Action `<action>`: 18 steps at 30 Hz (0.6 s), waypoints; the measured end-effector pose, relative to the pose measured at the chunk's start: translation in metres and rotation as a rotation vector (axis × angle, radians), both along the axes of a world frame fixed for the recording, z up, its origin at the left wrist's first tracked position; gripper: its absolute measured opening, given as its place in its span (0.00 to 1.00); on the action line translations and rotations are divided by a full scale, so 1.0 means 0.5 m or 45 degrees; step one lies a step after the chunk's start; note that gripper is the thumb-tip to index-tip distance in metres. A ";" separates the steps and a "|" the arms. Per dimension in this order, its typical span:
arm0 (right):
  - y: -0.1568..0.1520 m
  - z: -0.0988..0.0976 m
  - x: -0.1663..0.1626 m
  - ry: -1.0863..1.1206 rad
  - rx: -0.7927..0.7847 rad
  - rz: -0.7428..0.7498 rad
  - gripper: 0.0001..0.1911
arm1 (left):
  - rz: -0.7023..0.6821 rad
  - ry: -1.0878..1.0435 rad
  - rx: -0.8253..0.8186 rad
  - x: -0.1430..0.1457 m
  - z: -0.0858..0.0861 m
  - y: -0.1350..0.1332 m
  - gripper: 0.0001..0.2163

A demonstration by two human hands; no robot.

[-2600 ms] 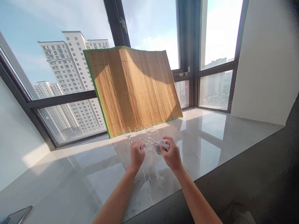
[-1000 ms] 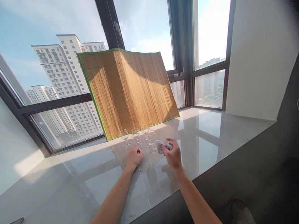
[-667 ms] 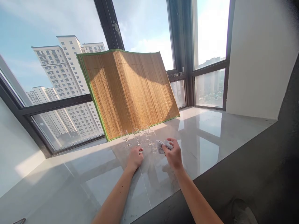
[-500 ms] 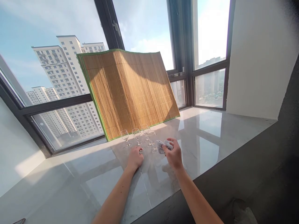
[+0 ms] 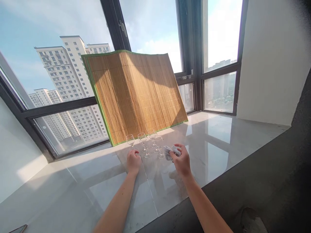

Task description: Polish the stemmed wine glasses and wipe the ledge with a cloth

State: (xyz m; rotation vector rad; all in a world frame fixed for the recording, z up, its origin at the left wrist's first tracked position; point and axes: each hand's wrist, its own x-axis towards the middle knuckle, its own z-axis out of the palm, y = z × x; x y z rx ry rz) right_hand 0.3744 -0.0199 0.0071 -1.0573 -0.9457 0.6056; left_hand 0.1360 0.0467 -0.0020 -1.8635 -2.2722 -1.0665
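Several small clear stemmed glasses stand in a cluster on the glossy marble sill [image 5: 213, 139] in front of me. My left hand [image 5: 133, 160] is closed at the foot of the leftmost glass [image 5: 130, 139], its fingers curled round the stem's base. My right hand [image 5: 181, 162] is closed on a bunched grey-white cloth [image 5: 168, 151], which sits beside the rightmost glass [image 5: 159, 142]. Two other glasses [image 5: 142, 138] stand between and behind these.
A bamboo mat [image 5: 136, 94] with a green edge leans against the window behind the glasses. Dark window frames [image 5: 60, 105] run along the sill's far side. A white wall [image 5: 272, 64] closes the right end. A dark rough surface [image 5: 255, 194] borders the sill's near edge.
My left hand has shifted left from the second glass to the foot of the leftmost glass. A glass held earlier now stands on the sill. My right hand keeps the cloth in place.
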 end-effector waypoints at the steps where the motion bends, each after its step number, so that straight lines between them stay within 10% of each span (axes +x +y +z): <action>1: -0.001 0.000 0.000 -0.001 -0.002 -0.006 0.25 | 0.049 -0.002 -0.016 -0.011 0.000 0.006 0.17; 18: -0.012 0.001 0.001 0.000 -0.085 0.064 0.24 | -0.021 0.275 -0.434 -0.037 0.002 0.013 0.21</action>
